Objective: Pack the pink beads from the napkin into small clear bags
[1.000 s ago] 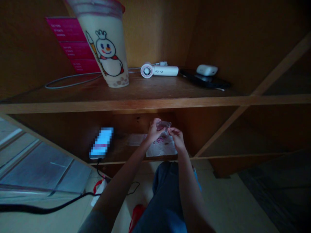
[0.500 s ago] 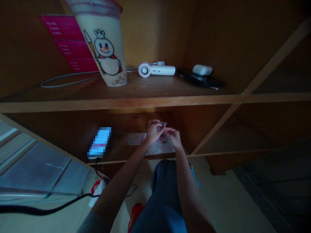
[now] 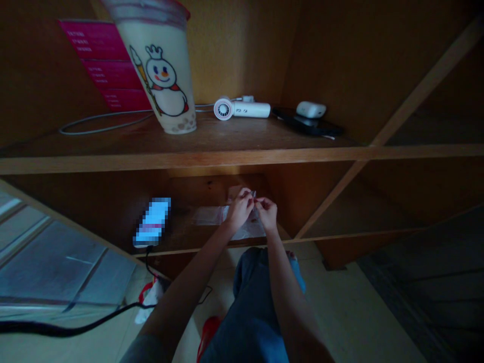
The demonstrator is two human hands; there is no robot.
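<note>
Closer together than in the earlier frame are our left hand (image 3: 239, 212) and right hand (image 3: 266, 212), and the small clear plastic packet (image 3: 253, 194) now shows only a little above the fingers. Both hands are narrow and pinch this packet between them, at the back of the lower shelf (image 3: 212, 248). At six o'clock from the hands lies a white printed wrapper (image 3: 247, 232), touching a clear plastic sheet (image 3: 206, 216) at nine o'clock. Further at nine o'clock lies a phone (image 3: 152, 222) with a black cable (image 3: 150, 264). At twelve o'clock, on the upper shelf (image 3: 94, 162), stand a tall printed drink cup (image 3: 157, 70), a small white fan (image 3: 242, 109) and a white earbud case (image 3: 310, 109).
</note>
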